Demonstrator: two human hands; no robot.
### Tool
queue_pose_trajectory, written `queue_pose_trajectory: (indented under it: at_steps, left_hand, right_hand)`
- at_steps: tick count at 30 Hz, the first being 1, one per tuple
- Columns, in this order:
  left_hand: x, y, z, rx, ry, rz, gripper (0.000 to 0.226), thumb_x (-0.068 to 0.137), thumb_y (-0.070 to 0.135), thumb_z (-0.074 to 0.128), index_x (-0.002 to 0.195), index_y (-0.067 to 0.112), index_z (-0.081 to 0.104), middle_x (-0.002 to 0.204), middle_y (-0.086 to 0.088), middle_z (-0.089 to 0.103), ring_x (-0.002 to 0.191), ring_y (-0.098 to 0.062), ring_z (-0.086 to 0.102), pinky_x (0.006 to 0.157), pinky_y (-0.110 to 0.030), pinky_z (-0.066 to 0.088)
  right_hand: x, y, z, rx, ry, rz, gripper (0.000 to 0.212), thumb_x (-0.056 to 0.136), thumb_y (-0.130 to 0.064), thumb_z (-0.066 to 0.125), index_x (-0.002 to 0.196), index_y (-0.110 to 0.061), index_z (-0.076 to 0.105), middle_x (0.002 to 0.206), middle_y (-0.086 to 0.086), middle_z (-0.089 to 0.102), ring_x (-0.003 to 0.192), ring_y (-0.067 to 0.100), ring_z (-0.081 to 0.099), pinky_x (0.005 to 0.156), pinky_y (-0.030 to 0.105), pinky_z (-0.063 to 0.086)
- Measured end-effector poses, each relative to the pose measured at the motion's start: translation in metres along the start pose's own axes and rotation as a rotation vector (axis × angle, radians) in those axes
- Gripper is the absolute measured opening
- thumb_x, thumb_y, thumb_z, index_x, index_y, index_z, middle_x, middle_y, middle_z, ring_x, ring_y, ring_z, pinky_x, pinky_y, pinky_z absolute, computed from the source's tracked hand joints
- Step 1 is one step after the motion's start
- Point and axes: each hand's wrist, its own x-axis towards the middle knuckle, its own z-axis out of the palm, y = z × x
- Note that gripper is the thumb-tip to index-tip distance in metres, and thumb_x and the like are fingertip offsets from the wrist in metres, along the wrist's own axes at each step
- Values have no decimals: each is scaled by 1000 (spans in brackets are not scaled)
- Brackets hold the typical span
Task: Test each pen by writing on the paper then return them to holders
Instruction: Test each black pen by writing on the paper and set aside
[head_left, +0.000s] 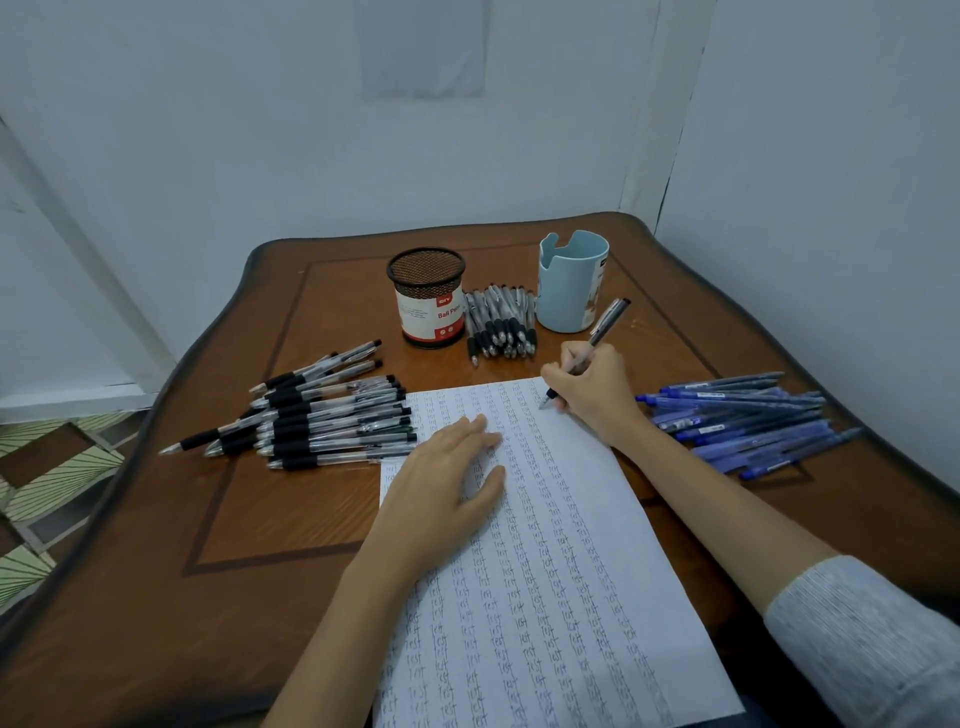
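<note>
Right hand (597, 389): fingers curled round a silver-and-black pen (597, 335), pinching it low on the barrel, tip down at the far right corner of the paper (571, 571). Left hand (447, 478): flat on the sheet, fingers straight, holding nothing. I see the paper lying on the bench (260, 519), covered in columns of "test". A black mesh holder (426, 296) and a pale blue holder (571, 283) stand upright at the far side, with a bundle of dark pens (501, 325) lying between them. A heap of clear black-grip pens (322, 415) lies left of the sheet and a heap of blue pens (743, 421) right of it.
</note>
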Motion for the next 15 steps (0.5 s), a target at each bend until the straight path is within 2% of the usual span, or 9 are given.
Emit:
queue_pose_trajectory:
  at_steps: [7,15]
  left_hand:
    - [0,1,-1,13,1,5,44,98,39,45,141,29,43,154,14,29,142,0,19,111,-16,9]
    - [-1,0,0,7,4,7,44,98,40,45,141,29,43,153,14,29,141,1,20,112,-17,10]
  right_hand:
    - [0,-1,-1,-5,12,-4,38,86,3,60,56,-13,44,56,2,47,48,13,58,42,12,38]
    - [2,3,-1,-8,83,-2,33,85,2,62,58,-11,47,56,4,48,44,7,57,42,14,40]
